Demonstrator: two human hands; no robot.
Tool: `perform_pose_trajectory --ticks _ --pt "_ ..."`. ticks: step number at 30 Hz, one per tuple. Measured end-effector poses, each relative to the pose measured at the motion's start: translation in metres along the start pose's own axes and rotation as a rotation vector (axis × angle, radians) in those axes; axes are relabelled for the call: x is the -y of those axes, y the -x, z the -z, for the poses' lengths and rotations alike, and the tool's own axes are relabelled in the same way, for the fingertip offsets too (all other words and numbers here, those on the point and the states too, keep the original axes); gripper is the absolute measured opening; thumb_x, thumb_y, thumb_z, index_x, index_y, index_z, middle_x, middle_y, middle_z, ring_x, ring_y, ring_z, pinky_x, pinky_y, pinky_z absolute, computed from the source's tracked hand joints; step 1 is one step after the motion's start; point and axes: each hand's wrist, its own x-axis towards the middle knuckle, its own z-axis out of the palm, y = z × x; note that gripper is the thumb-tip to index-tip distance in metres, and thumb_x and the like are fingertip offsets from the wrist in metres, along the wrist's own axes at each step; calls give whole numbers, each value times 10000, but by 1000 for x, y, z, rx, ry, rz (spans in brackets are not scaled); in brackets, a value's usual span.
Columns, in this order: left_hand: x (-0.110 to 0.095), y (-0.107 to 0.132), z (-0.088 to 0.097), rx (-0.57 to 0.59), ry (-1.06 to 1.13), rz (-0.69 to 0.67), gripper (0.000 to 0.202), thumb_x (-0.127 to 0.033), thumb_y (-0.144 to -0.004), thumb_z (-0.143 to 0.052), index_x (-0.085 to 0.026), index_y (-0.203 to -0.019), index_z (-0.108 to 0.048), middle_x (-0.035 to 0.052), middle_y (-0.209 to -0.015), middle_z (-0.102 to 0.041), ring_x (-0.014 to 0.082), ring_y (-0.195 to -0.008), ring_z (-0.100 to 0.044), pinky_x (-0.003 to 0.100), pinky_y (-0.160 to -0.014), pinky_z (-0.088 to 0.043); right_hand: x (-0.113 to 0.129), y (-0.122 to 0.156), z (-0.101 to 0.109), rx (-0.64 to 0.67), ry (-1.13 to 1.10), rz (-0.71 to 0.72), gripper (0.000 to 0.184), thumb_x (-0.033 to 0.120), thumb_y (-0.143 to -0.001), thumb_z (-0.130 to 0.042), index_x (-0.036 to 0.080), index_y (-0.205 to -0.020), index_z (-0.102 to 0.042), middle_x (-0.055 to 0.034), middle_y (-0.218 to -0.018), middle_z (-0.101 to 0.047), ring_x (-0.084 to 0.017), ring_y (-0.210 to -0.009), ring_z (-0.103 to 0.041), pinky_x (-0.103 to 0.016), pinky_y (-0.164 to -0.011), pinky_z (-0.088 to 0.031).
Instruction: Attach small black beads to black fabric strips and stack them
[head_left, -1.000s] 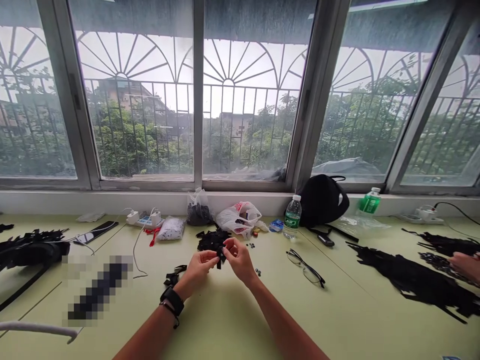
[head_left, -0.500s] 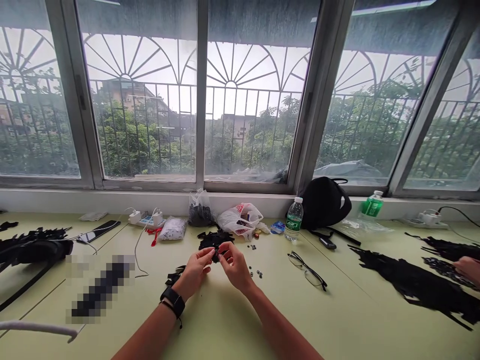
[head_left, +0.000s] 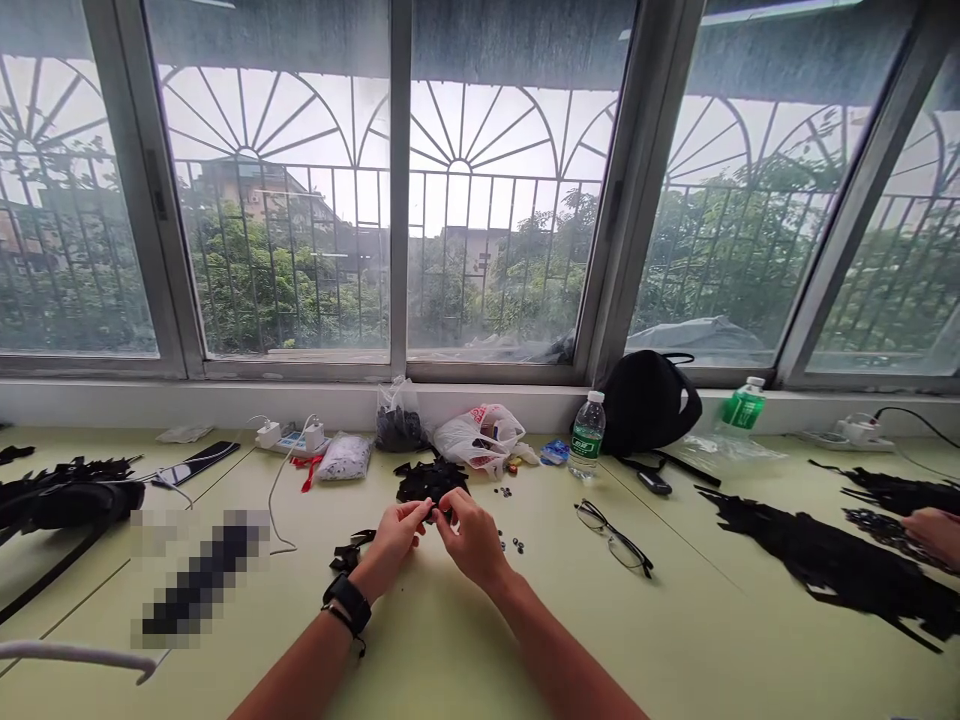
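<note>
My left hand [head_left: 393, 540], with a black watch on its wrist, is closed with thumb and forefinger pinched together. My right hand [head_left: 471, 535] meets it fingertip to fingertip, also pinching. Between them is a small black piece [head_left: 431, 511], mostly covered by the fingers; its exact kind is too small to tell. Just beyond the fingertips lies a heap of black fabric strips [head_left: 424, 478]. More black strips [head_left: 349, 553] rest left of my left hand. Small shiny round metal-looking parts [head_left: 517, 546] sit in two little groups right of my right hand.
Along the window sill stand a clear bag of dark pieces [head_left: 400, 425], a white plastic bag [head_left: 480, 438], a water bottle [head_left: 587, 436] and a black cap [head_left: 649, 405]. Eyeglasses [head_left: 616, 540] lie to the right. Another person's hand [head_left: 934, 533] is by black strips [head_left: 832, 555] at far right.
My fingertips have drawn slightly closer together around the small black piece, and my right hand has turned a little. Everything else on the table stays put.
</note>
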Motion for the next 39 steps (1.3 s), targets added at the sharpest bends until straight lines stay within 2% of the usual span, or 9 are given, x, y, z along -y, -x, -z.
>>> perform_pose_trajectory --ticks 6,11,16,19,24,29,39 --pt "-2 4 -5 17 -314 -198 360 -518 -843 -663 -189 -844 -809 65 -858 -775 233 -795 -635 301 -735 -432 0 3 3 123 283 75 120 211 -952 -530 206 -859 -605 -39 -863 -660 -179 -745 -613 -277 -625 -321" --pt "-1 9 -4 -31 -515 -244 341 -479 -888 -593 -208 -821 -790 53 -750 -744 220 -678 -592 308 -652 -366 1 4 -1 192 369 121 119 186 -942 -552 194 -845 -620 -59 -860 -670 -190 -756 -623 -296 -617 -312" --pt "-2 11 -4 -48 -633 -256 321 -472 -906 -560 -252 -795 -766 24 -726 -720 195 -636 -558 298 -638 -332 3 5 1 234 407 127 138 193 -956 -538 183 -856 -632 -57 -863 -677 -186 -762 -628 -290 -619 -311" --pt "-3 12 -4 -31 -659 -258 339 -462 -919 -528 -249 -795 -760 24 -726 -720 186 -626 -549 296 -634 -338 4 5 2 258 425 123 152 191 -965 -523 181 -862 -635 -52 -870 -678 -180 -761 -628 -286 -622 -315" --pt "-6 9 -2 65 -638 -276 339 -414 -912 -514 -225 -811 -776 31 -794 -761 185 -695 -606 274 -653 -400 1 2 0 295 463 130 145 193 -956 -529 178 -850 -627 -58 -873 -679 -188 -773 -630 -283 -625 -319" --pt "-8 6 3 155 -586 -287 319 -311 -870 -513 -165 -796 -788 44 -784 -768 170 -692 -597 254 -629 -396 -1 0 -5 332 494 219 88 196 -931 -552 164 -895 -626 -80 -901 -673 -207 -784 -626 -304 -617 -314" --pt "3 17 -3 104 -491 -236 254 -299 -868 -579 -157 -739 -745 12 -712 -705 139 -671 -530 236 -616 -352 -4 16 -12 244 404 219 84 111 -850 -562 195 -856 -565 -26 -832 -638 -182 -704 -554 -318 -615 -239"
